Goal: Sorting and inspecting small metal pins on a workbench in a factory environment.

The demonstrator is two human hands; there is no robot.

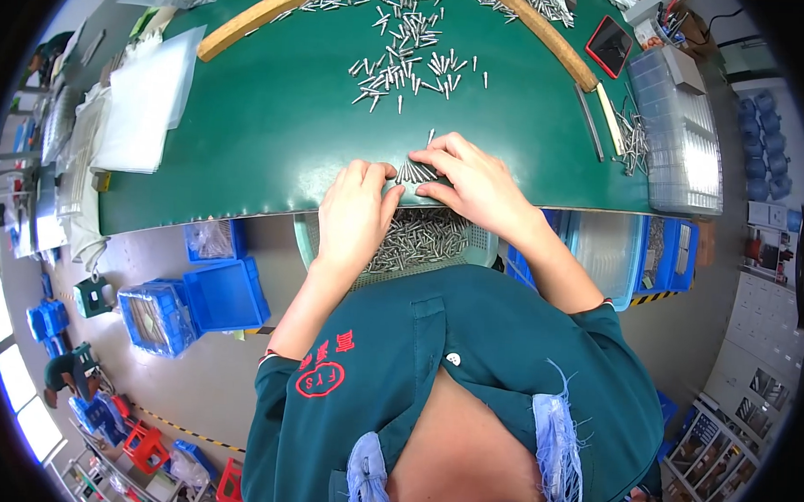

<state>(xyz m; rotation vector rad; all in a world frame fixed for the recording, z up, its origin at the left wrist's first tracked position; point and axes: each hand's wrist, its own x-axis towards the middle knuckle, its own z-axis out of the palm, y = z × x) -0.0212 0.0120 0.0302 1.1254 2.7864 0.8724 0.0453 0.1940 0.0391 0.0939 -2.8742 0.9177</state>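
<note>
Lots of small silver pins (420, 243) fill a pale green plastic basket (484, 245) close to the person's dark green shirt (505, 343), just below the near edge of the green bench (273, 140). Two bare hands reach over that edge, the left hand (355, 209) and the right hand (475, 178), with a little fan of pins (414, 172) on the bench between their fingertips. On each hand the thumb and pointing finger sit apart; I cannot tell if either grip is pinching a pin. One lone pin (431, 135) pokes out just past the right hand's fingers. Flat white sheets (146, 109) lie off to the left, and a clear plastic box (680, 137) sits far to the right. Farther away, a loose pile of pins (413, 48) spreads out between two wooden strips, the left strip (259, 20) and the right strip (551, 39). A phone in a red case (609, 48) lies outside the right strip.
</note>
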